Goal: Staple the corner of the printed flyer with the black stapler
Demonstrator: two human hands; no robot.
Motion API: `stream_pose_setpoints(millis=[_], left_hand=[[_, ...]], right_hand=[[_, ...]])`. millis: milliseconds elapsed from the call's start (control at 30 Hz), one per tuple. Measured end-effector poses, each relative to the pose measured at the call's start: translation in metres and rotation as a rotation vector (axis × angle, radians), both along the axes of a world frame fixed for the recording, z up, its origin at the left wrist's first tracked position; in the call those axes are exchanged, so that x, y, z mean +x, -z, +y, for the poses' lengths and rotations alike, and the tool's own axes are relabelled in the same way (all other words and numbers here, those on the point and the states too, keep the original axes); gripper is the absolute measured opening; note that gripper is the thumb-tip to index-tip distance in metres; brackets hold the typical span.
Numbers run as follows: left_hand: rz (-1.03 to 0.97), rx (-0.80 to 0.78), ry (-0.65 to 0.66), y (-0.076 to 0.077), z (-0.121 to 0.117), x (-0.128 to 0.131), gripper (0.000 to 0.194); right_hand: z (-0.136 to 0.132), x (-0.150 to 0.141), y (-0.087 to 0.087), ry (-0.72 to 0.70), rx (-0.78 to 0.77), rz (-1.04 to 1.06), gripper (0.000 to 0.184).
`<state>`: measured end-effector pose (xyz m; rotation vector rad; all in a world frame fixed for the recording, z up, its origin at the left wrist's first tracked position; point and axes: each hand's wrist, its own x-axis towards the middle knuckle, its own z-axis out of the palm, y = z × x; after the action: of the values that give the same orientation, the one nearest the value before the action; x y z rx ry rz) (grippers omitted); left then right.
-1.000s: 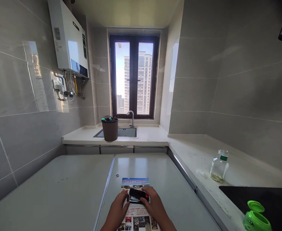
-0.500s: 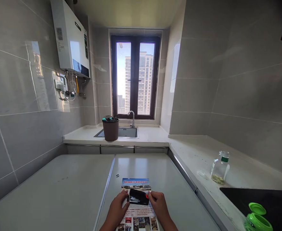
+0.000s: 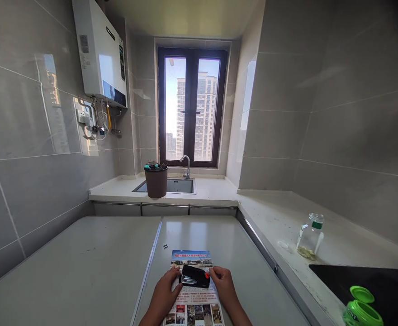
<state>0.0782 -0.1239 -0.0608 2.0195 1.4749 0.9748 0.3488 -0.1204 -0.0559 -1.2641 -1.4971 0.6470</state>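
Black stapler (image 3: 195, 276) lying flat on a printed flyer (image 3: 192, 290) at 6 o'clock of the view, on the near part of the grey bench (image 3: 83, 262). Long axis running 9 to 3 o'clock, slightly tilted, metal mouth toward 9, small red patch at the 3 o'clock end. Left hand (image 3: 165, 290) at the 9 o'clock end, fingertips curled onto the metal nose: a narrow grip pinching that end. Right hand (image 3: 223, 283) at the 3 o'clock end, fingers touching or just beside the red-marked tail; hard to tell at this size whether closed on it or only resting against it. Both hands about equally near, one at each end, stapler square between them.

Stapler body glossy black, short and blocky, with a silvery strip along the lower near edge. Flyer beneath it colourful, blue header at 12 o'clock, rows of small photos toward 6 o'clock, partly covered by hands and stapler.

A small dark speck, perhaps loose staples (image 3: 165, 246), on the bench at 11 o'clock of the flyer, well apart. Glass jar (image 3: 310, 235) on the counter at 3 o'clock, green tub (image 3: 362, 310) at 4 o'clock by the dark hob. Brown bin (image 3: 156, 180) beside the sink (image 3: 177, 186) at 12 o'clock, below the window.
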Motion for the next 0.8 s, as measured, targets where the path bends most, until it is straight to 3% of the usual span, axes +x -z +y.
stream_pose_setpoints(millis=[100,200,333,500,800], left_hand=[[-0.003,0.017,-0.008,0.000,0.000,0.000,0.040],[-0.017,0.017,-0.008,0.000,0.000,-0.001,0.042],[-0.023,0.025,0.011,0.002,0.001,-0.001,0.043],[-0.067,0.094,0.018,0.009,0.003,-0.003,0.035],[-0.068,0.093,0.014,0.008,0.002,-0.004,0.038]], right_hand=[[-0.005,-0.001,-0.009,0.006,0.003,-0.060,0.050],[-0.013,-0.005,-0.022,-0.077,0.069,-0.146,0.028],[-0.024,-0.011,-0.032,-0.178,0.018,-0.292,0.049],[-0.026,-0.012,-0.028,-0.119,-0.039,-0.401,0.044],[-0.019,-0.007,-0.022,-0.070,-0.007,-0.228,0.047]])
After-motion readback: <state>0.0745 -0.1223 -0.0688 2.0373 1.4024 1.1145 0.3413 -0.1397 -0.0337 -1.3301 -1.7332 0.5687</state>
